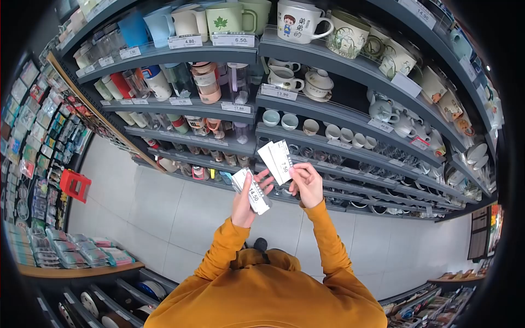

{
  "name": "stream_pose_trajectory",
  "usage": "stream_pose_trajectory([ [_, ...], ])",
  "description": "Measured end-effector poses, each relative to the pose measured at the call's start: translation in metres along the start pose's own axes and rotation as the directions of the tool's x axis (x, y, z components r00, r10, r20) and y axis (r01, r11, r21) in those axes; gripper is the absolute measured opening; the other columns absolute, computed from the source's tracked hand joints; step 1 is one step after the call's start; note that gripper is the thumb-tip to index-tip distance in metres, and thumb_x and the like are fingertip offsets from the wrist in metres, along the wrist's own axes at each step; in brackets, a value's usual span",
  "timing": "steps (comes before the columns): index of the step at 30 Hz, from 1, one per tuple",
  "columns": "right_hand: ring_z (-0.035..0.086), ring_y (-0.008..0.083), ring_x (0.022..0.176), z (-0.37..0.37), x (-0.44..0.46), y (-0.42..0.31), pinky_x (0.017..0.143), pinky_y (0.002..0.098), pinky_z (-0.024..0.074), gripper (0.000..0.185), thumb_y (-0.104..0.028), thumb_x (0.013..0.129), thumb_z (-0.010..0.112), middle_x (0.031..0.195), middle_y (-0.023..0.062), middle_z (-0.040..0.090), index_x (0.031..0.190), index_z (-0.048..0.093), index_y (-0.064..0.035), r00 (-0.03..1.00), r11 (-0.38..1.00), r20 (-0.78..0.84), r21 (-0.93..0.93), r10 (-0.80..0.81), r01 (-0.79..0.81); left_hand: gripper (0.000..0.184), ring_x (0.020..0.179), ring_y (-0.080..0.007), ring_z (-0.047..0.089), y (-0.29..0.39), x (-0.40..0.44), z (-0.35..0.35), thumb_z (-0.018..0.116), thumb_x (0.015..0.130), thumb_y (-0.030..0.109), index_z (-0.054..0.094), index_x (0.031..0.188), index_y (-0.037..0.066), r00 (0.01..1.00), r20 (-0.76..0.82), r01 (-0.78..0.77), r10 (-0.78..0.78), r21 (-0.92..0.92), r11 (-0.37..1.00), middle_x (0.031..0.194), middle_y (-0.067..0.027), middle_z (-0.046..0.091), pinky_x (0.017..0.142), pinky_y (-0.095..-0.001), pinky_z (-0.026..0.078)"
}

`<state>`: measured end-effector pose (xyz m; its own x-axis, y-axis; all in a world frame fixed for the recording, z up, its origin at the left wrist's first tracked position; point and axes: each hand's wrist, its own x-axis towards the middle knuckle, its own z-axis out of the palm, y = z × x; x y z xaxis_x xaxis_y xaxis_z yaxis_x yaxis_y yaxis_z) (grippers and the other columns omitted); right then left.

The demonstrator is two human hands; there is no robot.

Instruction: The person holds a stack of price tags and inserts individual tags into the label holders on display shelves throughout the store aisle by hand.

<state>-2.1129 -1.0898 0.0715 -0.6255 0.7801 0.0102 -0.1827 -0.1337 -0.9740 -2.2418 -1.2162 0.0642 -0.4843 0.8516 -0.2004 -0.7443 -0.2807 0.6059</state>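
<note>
My left hand (245, 203) is closed around a stack of price tags (252, 191); the top one reads 14.50. Pinched between the fingers of my right hand (308, 185) are a few more price tags (278, 163), fanned slightly, with 7.50 printed on the front one. The two bunches are close together but apart, and the left fingertips lie just beneath the right-hand tags. Both hands are in front of the shelves, at the height of the lower rows.
Ahead rises a curved-looking shelf unit (298, 49) with mugs (298, 23), a lidded teapot (319, 85), small cups (310, 127) and bottles. A red plastic stool or basket (75, 185) stands on the tiled floor (147, 205) at left. Packaged goods (76, 249) fill a shelf behind left.
</note>
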Motion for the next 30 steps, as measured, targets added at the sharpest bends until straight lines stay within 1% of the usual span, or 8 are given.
stream_pose_trajectory([
  [2,0.057,0.0078,0.056,0.000,0.001,-0.003,0.045,0.0194,0.0424,0.016,-0.008,0.090,0.062,0.085,0.0068,0.065,0.102,0.055,-0.0006,1.000,1.000,-0.008,-0.009,-0.011,0.011,0.022,0.080,-0.0170,0.060,-0.004,0.003,0.006,0.054,0.097,0.030,0.050,0.092,0.009,0.987,-0.143,-0.055,0.068,0.089,0.994,0.096,-0.0079,0.061,0.070,-0.0283,0.049],
  [6,0.056,0.0068,0.056,-0.009,0.027,-0.076,0.046,0.0194,0.0426,0.010,-0.007,0.089,0.063,0.082,0.0042,0.063,0.097,0.060,-0.0015,0.921,0.904,-0.138,-0.293,-0.363,0.312,0.022,0.062,-0.0108,0.051,-0.007,0.008,0.005,0.056,0.096,0.028,0.050,0.085,0.010,0.993,-0.100,-0.061,0.063,0.023,0.998,0.074,-0.0009,0.052,0.058,-0.0248,0.043],
  [9,0.055,0.0064,0.056,-0.023,0.080,-0.170,0.049,0.0212,0.0435,0.010,-0.004,0.087,0.064,0.079,0.0029,0.065,0.097,0.063,-0.0019,0.628,0.530,-0.037,-0.576,-0.777,0.622,0.021,0.061,-0.0101,0.048,-0.010,0.007,0.005,0.056,0.096,0.027,0.049,0.087,0.009,0.996,-0.084,-0.037,0.038,0.023,0.999,0.070,-0.0012,0.050,0.056,-0.0247,0.040],
  [13,0.058,0.0121,0.053,-0.017,0.148,-0.251,0.051,0.0267,0.0451,0.013,-0.012,0.086,0.065,0.082,0.0045,0.067,0.099,0.064,-0.0068,0.459,0.111,0.267,-0.757,-0.848,0.644,0.021,0.058,-0.0087,0.042,-0.004,0.007,0.014,0.055,0.096,0.026,0.049,0.089,0.007,1.000,-0.006,0.028,-0.028,-0.005,1.000,0.067,0.0004,0.043,0.054,-0.0237,0.035],
  [16,0.059,0.0131,0.051,-0.014,0.175,-0.266,0.051,0.0272,0.0462,0.015,-0.015,0.087,0.064,0.083,0.0041,0.068,0.100,0.063,-0.0067,0.568,0.123,0.338,-0.773,-0.750,0.622,0.020,0.057,-0.0076,0.038,0.004,0.008,0.020,0.055,0.097,0.025,0.049,0.091,0.006,0.998,0.034,0.055,-0.056,0.019,0.998,0.065,0.0019,0.038,0.054,-0.0229,0.033],
  [23,0.057,0.0083,0.050,-0.021,0.197,-0.275,0.046,0.0226,0.0448,0.015,-0.014,0.090,0.062,0.086,0.0040,0.067,0.101,0.062,-0.0036,0.719,0.444,0.341,-0.605,-0.606,0.661,0.019,0.053,-0.0060,0.042,0.050,0.032,0.036,0.059,0.094,0.024,0.053,0.085,0.009,0.995,0.078,-0.085,0.065,0.297,0.951,0.066,0.0033,0.046,0.048,-0.0211,0.032],
  [27,0.053,0.0047,0.048,-0.020,0.205,-0.277,0.040,0.0192,0.0393,0.014,-0.012,0.093,0.059,0.081,0.0028,0.063,0.103,0.059,-0.0033,0.793,0.576,0.381,-0.546,-0.476,0.608,0.020,0.055,-0.0033,0.043,0.131,0.085,0.086,0.062,0.092,0.025,0.061,0.088,0.006,0.867,0.333,-0.491,0.372,0.699,0.520,0.069,0.0038,0.053,0.050,-0.0203,0.033],
  [30,0.057,0.0084,0.048,-0.017,0.206,-0.279,0.040,0.0209,0.0422,0.015,-0.012,0.092,0.059,0.089,0.0080,0.067,0.104,0.059,-0.0024,0.806,0.601,0.378,-0.537,-0.455,0.591,0.027,0.058,-0.0061,0.053,0.170,0.133,0.141,0.064,0.090,0.028,0.064,0.100,0.003,0.695,0.490,-0.697,0.526,0.638,0.326,0.068,0.0000,0.061,0.057,-0.0232,0.042],
])
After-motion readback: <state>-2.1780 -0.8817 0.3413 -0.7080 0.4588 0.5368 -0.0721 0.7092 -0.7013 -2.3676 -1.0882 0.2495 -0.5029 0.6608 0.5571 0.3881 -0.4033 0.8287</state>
